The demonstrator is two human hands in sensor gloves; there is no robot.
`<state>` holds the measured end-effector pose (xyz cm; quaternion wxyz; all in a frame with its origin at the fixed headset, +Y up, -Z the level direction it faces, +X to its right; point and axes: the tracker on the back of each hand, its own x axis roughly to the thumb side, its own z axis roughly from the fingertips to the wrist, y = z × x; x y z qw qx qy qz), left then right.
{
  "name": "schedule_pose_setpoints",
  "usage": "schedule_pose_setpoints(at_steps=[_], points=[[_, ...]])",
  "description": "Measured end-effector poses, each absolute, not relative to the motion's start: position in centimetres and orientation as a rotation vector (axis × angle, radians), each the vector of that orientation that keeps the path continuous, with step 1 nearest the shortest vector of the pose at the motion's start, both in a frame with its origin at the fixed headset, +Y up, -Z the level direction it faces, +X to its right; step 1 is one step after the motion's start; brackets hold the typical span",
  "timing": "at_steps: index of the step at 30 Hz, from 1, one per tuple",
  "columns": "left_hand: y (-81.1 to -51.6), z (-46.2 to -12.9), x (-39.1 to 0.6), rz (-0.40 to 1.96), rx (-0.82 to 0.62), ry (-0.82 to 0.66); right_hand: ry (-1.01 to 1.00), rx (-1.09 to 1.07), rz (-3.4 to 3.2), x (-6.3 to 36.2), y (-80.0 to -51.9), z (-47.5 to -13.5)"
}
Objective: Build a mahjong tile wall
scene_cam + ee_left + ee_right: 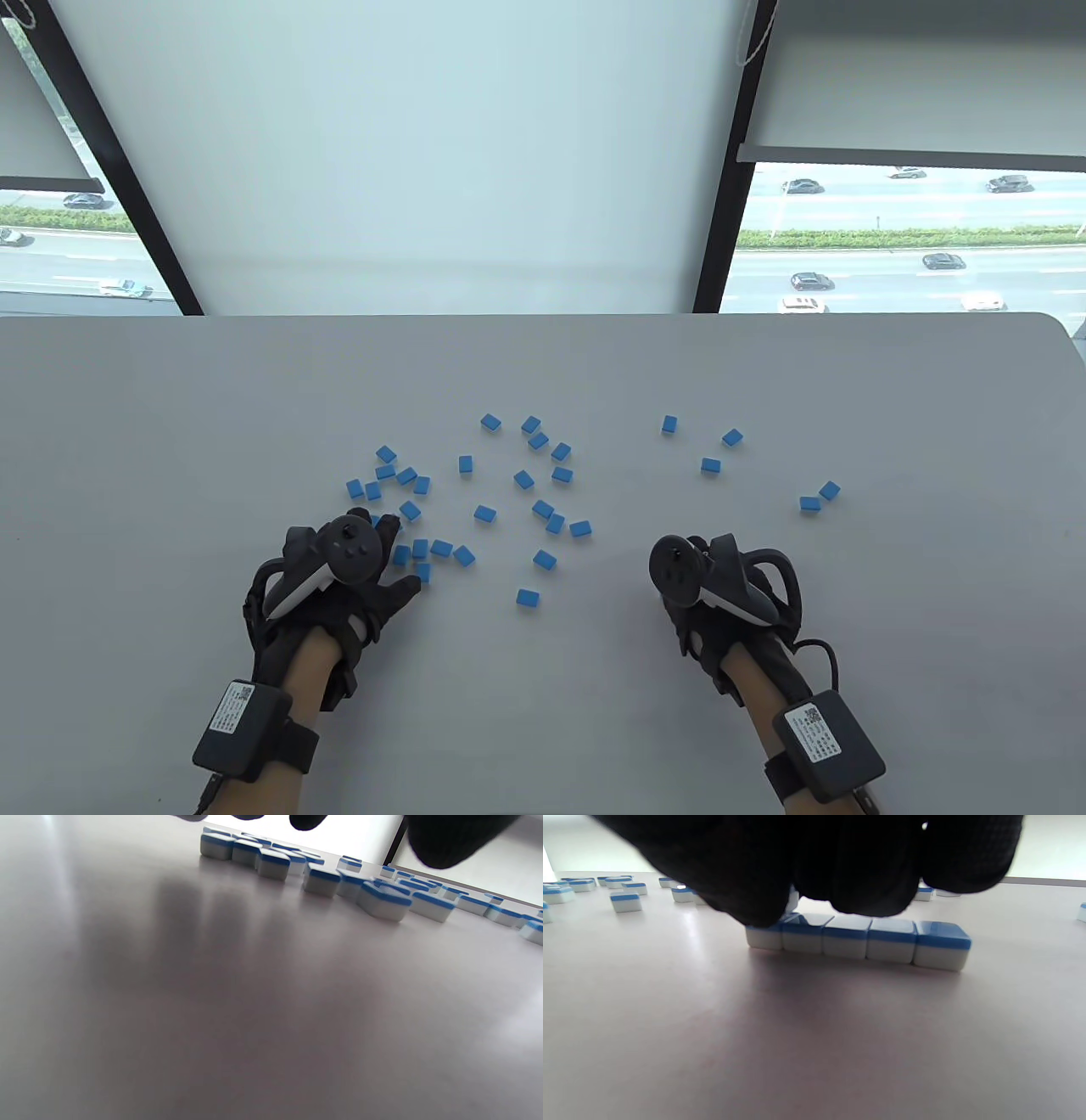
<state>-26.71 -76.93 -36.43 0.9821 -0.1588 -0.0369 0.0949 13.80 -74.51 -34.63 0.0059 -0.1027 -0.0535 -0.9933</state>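
Under the right hand (818, 861), five blue-topped, white-bottomed tiles (865, 940) stand touching in a row on the grey worktop (170, 407); its fingers hide the row's left end, grip unclear. Loose tiles (534, 484) lie scattered; the left hand (356, 586) hovers spread, holding nothing.

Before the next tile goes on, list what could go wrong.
1. The right hand sits over the left end of the five-tile row; a clumsy move may skew it.
2. The left hand hovers by crowded loose tiles and could scatter them.
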Motion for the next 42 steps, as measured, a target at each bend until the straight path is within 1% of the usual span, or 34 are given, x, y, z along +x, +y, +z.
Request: schedule_pose_setpoints(at_steps=[7, 11, 17, 20, 23, 25, 27, 29, 32, 36, 42], points=[[-76.8, -36.3, -26.7, 0.187, -0.311, -0.068, -0.174, -0.321, -3.139, 13.9, -74.4, -34.5], [-76.7, -36.3, -26.7, 0.189, -0.305, -0.066, -0.144, -0.319, -3.210, 14.5, -73.5, -34.4], [-76.7, -36.3, -26.7, 0.187, -0.300, -0.071, 0.074, -0.272, -3.196, 15.9, -70.5, -34.6], [-76.9, -36.2, -26.6, 0.195, -0.310, -0.073, 0.129, -0.184, -3.149, 16.7, -69.1, -36.5], [-77.1, -36.3, -26.6, 0.194, -0.316, -0.076, 0.106, -0.050, -3.101, 17.6, -68.7, -40.0], [-77.2, -36.4, -26.6, 0.193, -0.321, -0.077, 0.044, 0.001, -3.120, 18.0, -69.1, -42.3], [-77.3, -36.5, -26.7, 0.197, -0.324, -0.077, -0.045, 0.008, -3.139, 18.1, -70.1, -44.4], [-77.3, -36.6, -26.8, 0.201, -0.324, -0.076, -0.181, 0.015, -3.131, 18.1, -71.4, -46.5], [-77.2, -36.9, -27.0, 0.198, -0.316, -0.071, -0.285, 0.050, -3.098, 18.4, -73.1, -48.5], [-77.2, -37.0, -27.3, 0.211, -0.311, -0.063, -0.409, 0.080, -3.093, 18.9, -74.3, -49.7], [-77.1, -37.1, -27.5, 0.210, -0.314, -0.056, -0.418, 0.079, -3.093, 19.3, -74.6, -49.7]])
